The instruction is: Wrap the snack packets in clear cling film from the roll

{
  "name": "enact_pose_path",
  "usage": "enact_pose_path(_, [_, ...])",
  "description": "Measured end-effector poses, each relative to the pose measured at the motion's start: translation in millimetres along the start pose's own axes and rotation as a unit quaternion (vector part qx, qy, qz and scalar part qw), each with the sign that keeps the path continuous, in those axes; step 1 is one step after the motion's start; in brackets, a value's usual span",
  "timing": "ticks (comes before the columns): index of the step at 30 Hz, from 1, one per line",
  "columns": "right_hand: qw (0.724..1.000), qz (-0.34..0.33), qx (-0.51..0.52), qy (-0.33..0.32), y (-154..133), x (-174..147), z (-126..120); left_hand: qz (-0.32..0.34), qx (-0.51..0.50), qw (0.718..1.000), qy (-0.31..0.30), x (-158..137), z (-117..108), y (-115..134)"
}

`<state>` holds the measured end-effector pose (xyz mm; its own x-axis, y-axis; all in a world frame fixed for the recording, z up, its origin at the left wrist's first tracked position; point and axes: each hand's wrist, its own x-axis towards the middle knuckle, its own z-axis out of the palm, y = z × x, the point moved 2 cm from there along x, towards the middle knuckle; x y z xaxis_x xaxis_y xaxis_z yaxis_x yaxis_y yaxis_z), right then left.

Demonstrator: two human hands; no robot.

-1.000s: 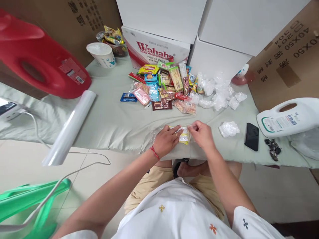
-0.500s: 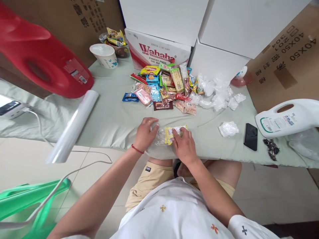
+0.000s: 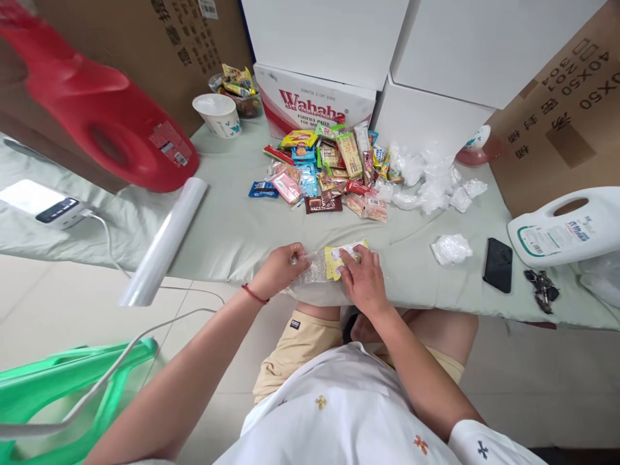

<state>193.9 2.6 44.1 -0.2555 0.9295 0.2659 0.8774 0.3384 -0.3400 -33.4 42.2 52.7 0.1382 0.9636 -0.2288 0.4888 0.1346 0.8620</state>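
Note:
A yellow-and-white snack packet [image 3: 334,263] lies near the table's front edge, with crinkled clear plastic film [image 3: 314,268] beside it on the left. My left hand [image 3: 281,268] is closed in a pinch on the film's left end. My right hand [image 3: 364,278] rests on the packet from the right, fingers spread over its top; part of the packet is hidden under them. Beyond my hands lies a heap of wrapped snacks [image 3: 334,158], with a pink packet [image 3: 287,187] and a brown packet [image 3: 323,205] at its near side.
Crumpled clear plastic bundles [image 3: 426,171] lie right of the heap, and one plastic-wrapped bundle [image 3: 451,250] sits nearer. A phone [image 3: 498,265], keys [image 3: 541,289] and a white jug [image 3: 571,229] are rightward. Leftward are a film roll [image 3: 167,239], red jug [image 3: 121,123] and paper cup [image 3: 217,116].
My left hand has moved slightly left and closed on the film, whose left end is now lifted and drawn out. My right hand stays on the packet. The view has shifted a little.

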Motion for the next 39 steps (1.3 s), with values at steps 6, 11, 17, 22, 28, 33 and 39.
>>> enact_pose_path(6, [1.000, -0.001, 0.006, -0.008, -0.4, 1.1, -0.8, -0.128, -0.277, 0.952, 0.001, -3.2, 10.5, 22.3])
enact_pose_path(11, [0.998, -0.001, 0.058, -0.022, 8.2, 4.2, 3.4, -0.102, -0.299, 0.948, -0.025, 14.9, 58.9, 60.4])
enact_pose_path(17, [0.978, -0.038, 0.203, -0.003, 30.4, 0.7, -5.7, -0.136, -0.303, 0.943, -0.025, 24.5, 86.7, 66.0])
enact_pose_path(22, [0.981, -0.069, 0.180, 0.011, 33.9, -16.2, -3.8, -0.154, -0.343, 0.927, -0.018, 24.2, 80.2, 59.0])
enact_pose_path(28, [0.982, -0.047, 0.167, 0.072, 30.9, -24.2, 11.4, -0.033, -0.313, 0.948, 0.051, 23.4, 56.9, 44.4])
enact_pose_path(33, [0.980, -0.022, 0.178, 0.082, 31.9, -21.5, 12.9, 0.236, 0.075, 0.967, 0.055, 7.5, 60.3, 38.5])
enact_pose_path(39, [0.981, -0.078, 0.173, 0.047, 31.9, -40.1, 2.5, 0.303, 0.254, 0.918, 0.035, 6.5, 84.4, 23.6])
